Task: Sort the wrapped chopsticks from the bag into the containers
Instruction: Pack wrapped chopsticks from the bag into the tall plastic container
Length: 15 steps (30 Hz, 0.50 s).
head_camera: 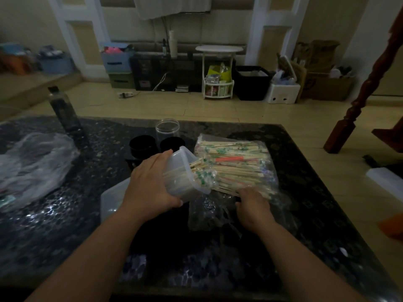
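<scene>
The left hand (152, 184) grasps a translucent container (185, 171) tipped toward two o'clock, chopsticks poking from its mouth. The bag of wrapped chopsticks (237, 164) lies just beyond, at twelve o'clock of the right hand (253, 203), whose fingers curl onto the bag's near edge; whether they grip it I cannot tell.

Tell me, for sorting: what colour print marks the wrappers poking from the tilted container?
Green print on clear wrappers, seen in the head view.

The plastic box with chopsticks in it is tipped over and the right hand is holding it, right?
Not quite. In the head view, the left hand holds the tipped plastic box; the right hand is at the chopsticks in the bag.
</scene>
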Available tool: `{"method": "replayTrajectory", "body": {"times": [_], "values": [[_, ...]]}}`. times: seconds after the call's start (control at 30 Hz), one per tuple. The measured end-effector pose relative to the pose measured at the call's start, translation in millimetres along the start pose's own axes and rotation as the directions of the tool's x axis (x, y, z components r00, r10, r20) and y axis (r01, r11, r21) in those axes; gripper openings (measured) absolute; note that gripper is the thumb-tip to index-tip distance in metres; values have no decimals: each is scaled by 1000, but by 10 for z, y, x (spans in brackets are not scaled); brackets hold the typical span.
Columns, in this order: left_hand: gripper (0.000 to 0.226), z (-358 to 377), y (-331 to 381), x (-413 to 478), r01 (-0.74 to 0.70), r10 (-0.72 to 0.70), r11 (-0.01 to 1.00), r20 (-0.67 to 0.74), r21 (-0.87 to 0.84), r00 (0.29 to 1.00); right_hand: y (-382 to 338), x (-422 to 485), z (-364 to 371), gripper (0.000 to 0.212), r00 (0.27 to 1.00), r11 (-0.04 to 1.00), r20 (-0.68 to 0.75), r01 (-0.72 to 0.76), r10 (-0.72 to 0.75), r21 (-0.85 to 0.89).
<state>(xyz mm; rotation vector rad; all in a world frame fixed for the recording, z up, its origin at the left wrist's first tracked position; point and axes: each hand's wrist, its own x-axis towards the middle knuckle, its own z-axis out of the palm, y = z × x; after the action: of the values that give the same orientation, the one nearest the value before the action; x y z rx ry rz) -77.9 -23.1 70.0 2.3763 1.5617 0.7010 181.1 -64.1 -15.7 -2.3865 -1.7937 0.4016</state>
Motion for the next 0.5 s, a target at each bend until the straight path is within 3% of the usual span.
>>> {"method": "replayTrajectory", "body": {"times": [0.13, 0.5], "values": [[125, -14, -31, 24, 7, -7, 999, 18, -32, 1000, -20, 52, 30, 32, 1000, 999, 10, 25, -25, -23], [127, 3, -71, 67, 18, -17, 1000, 37, -25, 999, -3, 136, 57, 33, 999, 988, 34, -17, 23, -151]]}}
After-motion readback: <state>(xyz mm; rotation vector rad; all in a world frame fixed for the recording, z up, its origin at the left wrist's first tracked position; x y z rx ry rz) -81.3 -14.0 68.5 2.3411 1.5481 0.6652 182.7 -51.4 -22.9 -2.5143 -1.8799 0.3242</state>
